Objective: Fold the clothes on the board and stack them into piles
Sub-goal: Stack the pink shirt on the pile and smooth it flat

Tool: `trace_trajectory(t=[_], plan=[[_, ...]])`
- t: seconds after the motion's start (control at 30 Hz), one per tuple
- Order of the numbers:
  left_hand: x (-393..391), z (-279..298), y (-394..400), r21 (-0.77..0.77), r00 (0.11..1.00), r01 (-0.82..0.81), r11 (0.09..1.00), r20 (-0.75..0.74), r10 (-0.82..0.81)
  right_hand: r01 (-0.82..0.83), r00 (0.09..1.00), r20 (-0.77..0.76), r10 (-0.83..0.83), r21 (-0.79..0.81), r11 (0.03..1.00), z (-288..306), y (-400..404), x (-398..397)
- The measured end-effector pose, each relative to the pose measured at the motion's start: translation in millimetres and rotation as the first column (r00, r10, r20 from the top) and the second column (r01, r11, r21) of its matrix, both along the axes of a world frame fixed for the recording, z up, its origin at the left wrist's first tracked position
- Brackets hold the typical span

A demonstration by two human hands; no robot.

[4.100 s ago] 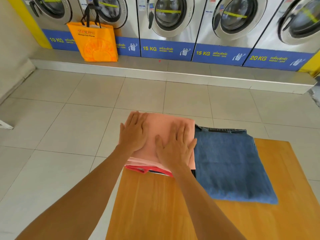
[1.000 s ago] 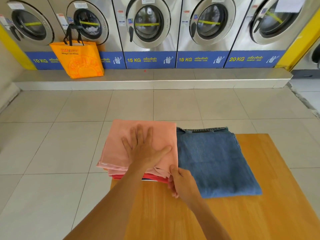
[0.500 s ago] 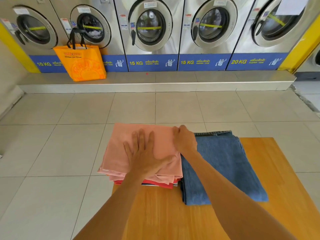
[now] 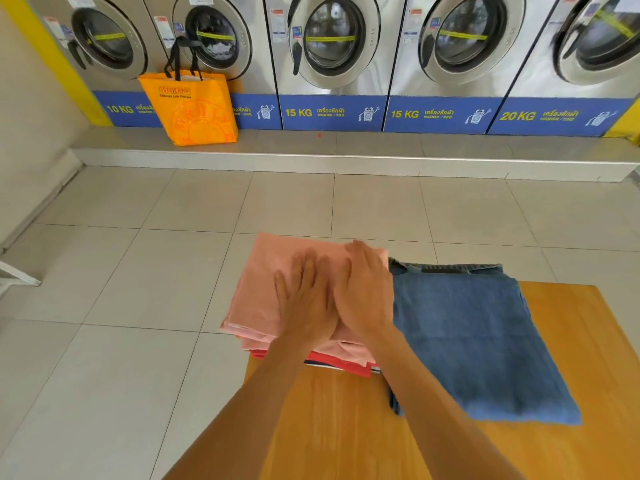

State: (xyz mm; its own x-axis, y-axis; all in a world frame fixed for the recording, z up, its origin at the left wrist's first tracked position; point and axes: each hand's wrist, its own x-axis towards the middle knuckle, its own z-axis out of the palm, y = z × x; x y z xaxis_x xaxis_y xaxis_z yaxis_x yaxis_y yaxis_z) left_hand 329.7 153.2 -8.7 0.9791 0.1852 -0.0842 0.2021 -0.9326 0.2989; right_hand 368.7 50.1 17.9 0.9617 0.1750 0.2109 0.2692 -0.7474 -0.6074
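Observation:
A folded pink garment (image 4: 266, 282) tops a pile at the far left corner of the wooden board (image 4: 346, 427). Under it a red garment (image 4: 341, 365) shows at the near edge. Both my hands lie flat on the pink top, side by side: my left hand (image 4: 306, 299) in the middle, my right hand (image 4: 363, 289) along the pile's right side, fingers straight. Right beside the pile lies folded blue denim (image 4: 478, 341), touching it.
The board overhangs a tiled floor (image 4: 138, 306). An orange shopping bag (image 4: 194, 109) stands on a raised step in front of a row of washing machines (image 4: 332, 46). A white frame edge (image 4: 14, 275) pokes in at the left.
My right hand came from the pile's far right corner onto the pink top, flat beside my left hand. The left hand stayed pressing on the pile.

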Motion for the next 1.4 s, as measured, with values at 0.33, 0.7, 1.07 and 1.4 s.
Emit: trace_trajectory(t=[0.33,0.7,1.07,1.4], plan=[[4.5,-12.9,85.3,-0.187,0.963,-0.271,0.944,-0.058,0.265,-0.181,0.975,-0.168,0.143,-0.237,0.954,-42.7,-9.9,10.9],[7.0,6.8,88.9,-0.104,0.937,-0.339,0.935,0.052,0.345,-0.031,0.96,-0.273,-0.057,-0.306,0.951,-15.9,-2.5,14.0],[17.8,-30.0,84.1,-0.273,0.955,-0.209,0.939,0.151,0.256,-0.008,0.963,-0.268,-0.04,-0.174,0.985,-36.6,11.4,-12.2],[7.1,-18.8,88.1,-0.343,0.917,-0.392,0.854,-0.076,0.391,0.05,0.94,-0.33,-0.082,-0.102,0.993,-37.4,9.6,-4.2]])
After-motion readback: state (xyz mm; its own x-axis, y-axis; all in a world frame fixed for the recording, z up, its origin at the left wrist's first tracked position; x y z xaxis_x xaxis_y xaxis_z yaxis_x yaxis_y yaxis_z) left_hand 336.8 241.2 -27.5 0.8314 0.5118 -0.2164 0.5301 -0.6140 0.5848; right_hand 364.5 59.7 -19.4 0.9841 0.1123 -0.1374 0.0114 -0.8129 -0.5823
